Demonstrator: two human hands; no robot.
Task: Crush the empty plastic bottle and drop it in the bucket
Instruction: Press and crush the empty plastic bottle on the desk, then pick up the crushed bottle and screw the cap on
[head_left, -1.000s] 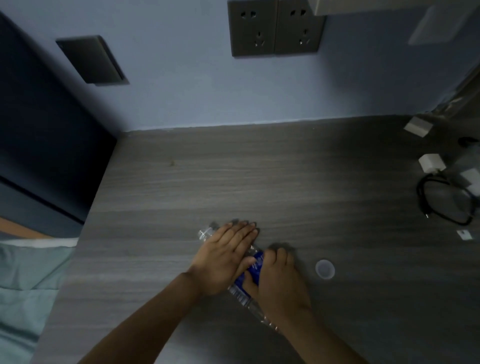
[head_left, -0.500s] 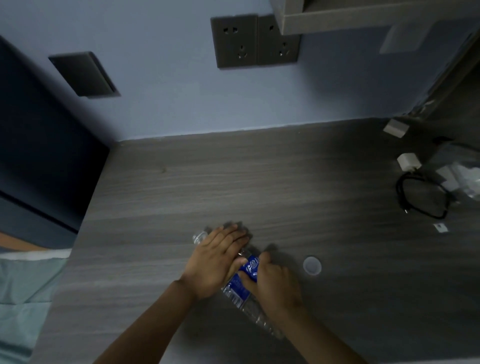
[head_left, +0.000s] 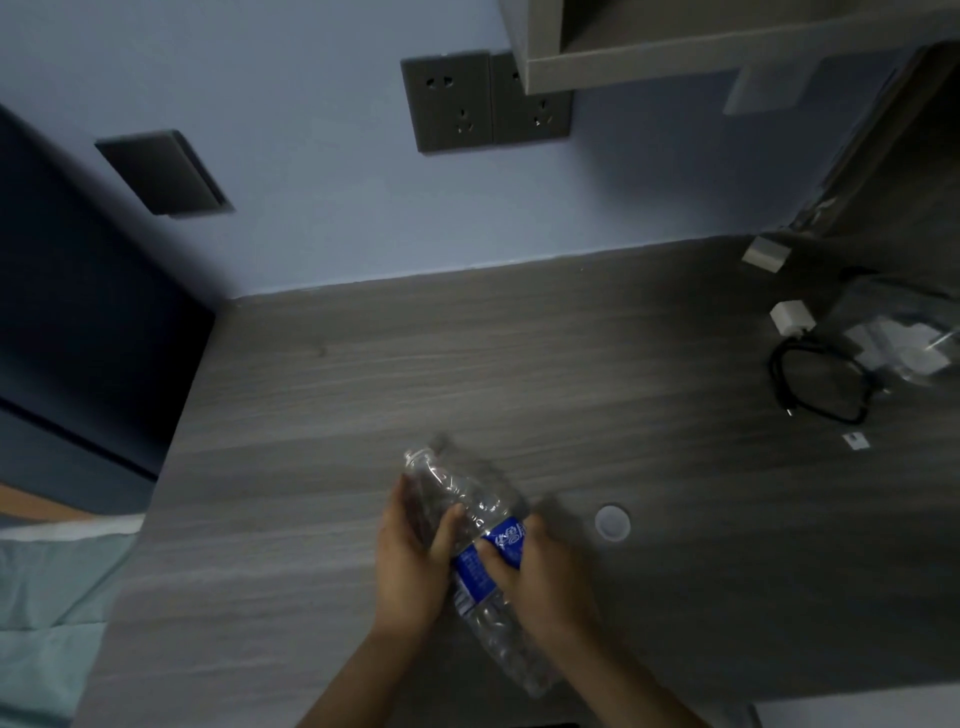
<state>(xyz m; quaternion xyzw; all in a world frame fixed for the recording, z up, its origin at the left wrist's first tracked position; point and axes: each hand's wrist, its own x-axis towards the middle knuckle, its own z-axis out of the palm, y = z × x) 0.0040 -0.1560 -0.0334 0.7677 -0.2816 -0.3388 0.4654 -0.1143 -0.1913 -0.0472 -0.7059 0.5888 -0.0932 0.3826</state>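
A clear plastic bottle (head_left: 470, 512) with a blue label, flattened and crinkled, lies slanted over the grey wooden desk (head_left: 519, 374), neck pointing up-left, base toward me. My left hand (head_left: 413, 558) grips its upper half from the left, thumb across the front. My right hand (head_left: 540, 577) clasps the labelled middle from the right. Its white cap (head_left: 613, 522) rests on the desk just right of my hands. No bucket is in view.
A black looped cable (head_left: 821, 384), a white charger plug (head_left: 790, 317) and clear plastic packaging (head_left: 904, 343) sit at the desk's right. Wall sockets (head_left: 485, 98) and a shelf (head_left: 675, 47) are above. A pale green bedsheet (head_left: 47, 613) lies beyond the desk's left edge.
Both hands were pressing flat on the bottle against the desk; now they have turned and wrapped around it, raising its neck end. The view has tilted up slightly.
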